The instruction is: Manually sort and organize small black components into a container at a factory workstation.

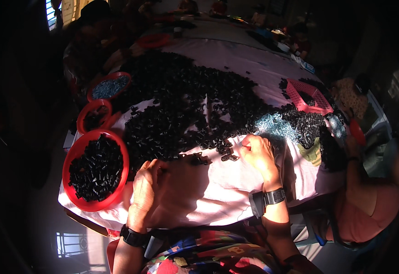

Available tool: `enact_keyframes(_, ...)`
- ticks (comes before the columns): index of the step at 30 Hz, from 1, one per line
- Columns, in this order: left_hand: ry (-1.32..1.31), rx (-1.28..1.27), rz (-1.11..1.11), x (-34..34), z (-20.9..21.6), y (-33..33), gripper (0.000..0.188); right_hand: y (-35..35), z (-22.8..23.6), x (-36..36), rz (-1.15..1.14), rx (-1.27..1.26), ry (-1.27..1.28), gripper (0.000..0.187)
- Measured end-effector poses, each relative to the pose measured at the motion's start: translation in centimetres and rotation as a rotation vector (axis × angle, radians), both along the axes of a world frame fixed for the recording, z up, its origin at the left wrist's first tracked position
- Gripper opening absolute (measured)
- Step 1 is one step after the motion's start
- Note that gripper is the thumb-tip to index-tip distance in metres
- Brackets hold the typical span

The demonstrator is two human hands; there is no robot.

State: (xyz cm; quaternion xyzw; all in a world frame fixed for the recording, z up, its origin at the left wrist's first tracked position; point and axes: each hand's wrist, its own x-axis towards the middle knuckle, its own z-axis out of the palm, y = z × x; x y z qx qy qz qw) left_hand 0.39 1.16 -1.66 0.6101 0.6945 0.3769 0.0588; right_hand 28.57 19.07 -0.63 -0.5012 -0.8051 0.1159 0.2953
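Note:
My left hand is at the near left edge of a wide heap of small black plastic pieces. Its fingers are curled, and what they may hold is hidden in shadow. My right hand is closed in a pinch over the cloth, just in front of a pile of small shiny screw-like parts; whatever lies between its fingertips is too small to make out. Between my hands, a few loose black pieces lie at the heap's near edge, close to my right fingertips.
Black pieces fill a red basin at left. Behind it stand a smaller red bowl and a red bowl of shiny parts. A pink basket stands far right. A co-worker's hand is near a red dish. Pale cloth covers the table.

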Motion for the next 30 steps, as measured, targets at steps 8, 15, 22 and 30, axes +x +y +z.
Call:
enact_keyframes(8, -0.124, 0.031, 0.025, 0.1, -0.1, 0.1, 0.026, -0.6, 0.3, -0.4, 0.043, -0.008, 0.154, 0.01)
enact_keyframes(15, -0.582, -0.102, -0.14, 2.3, 1.8, -0.1, 0.024, -4.0, 3.3, -3.3, 0.453, -0.584, 0.476, 0.013)
enact_keyframes(22, -0.77, -0.039, -0.335, 3.5, -0.3, 0.8, 0.027, -5.6, 2.8, -6.4, 0.741, -0.614, 0.441, 0.011)
enact_keyframes(30, -0.66, -0.091, -0.277, 3.1, -0.2, 0.5, 0.019, -5.9, 1.8, -7.2, 0.801, -0.681, 0.51, 0.012)
